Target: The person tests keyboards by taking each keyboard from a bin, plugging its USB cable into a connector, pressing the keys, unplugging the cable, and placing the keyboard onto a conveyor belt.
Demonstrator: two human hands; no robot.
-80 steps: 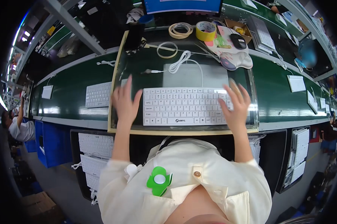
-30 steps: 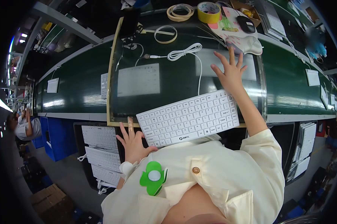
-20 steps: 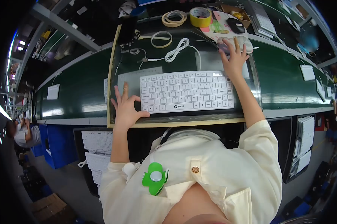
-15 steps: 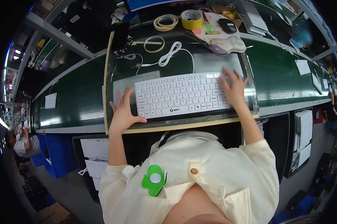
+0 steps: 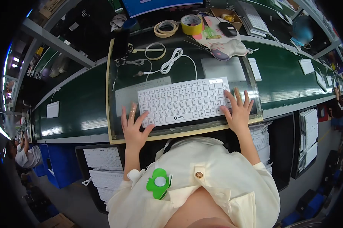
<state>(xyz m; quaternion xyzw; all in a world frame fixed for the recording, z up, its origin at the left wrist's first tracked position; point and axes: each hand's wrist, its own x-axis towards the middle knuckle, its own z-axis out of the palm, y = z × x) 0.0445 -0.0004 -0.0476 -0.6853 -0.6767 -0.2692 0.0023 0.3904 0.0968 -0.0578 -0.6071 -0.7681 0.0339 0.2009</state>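
Note:
A white keyboard (image 5: 182, 102) lies face up, slightly tilted, on a dark glass-topped board (image 5: 179, 129) with a yellowish edge. At its lower left corner is my left hand (image 5: 135, 127), fingers spread, with thumb and index fingertip touching the keys along that edge. My right hand (image 5: 240, 113) is spread at the right end, its thumb and index fingertip on or just over the rightmost keys. Neither hand grips anything. A white cable (image 5: 172, 64), looped in a bundle, runs from the keyboard's back edge and ends in a plug at the left.
Behind the keyboard are tan tape rolls (image 5: 165, 29), a yellow tape roll (image 5: 192, 25), a mouse pad (image 5: 217, 36) with a black mouse (image 5: 228, 29), and a monitor (image 5: 160, 5). Trays of keyboards (image 5: 103, 157) flank my lap. Stacked keyboards (image 5: 251, 19) stand at the back right.
My left hand has shifted right and down onto the keyboard's lower left corner. My right hand has moved down along the right end. The whole view has shifted slightly.

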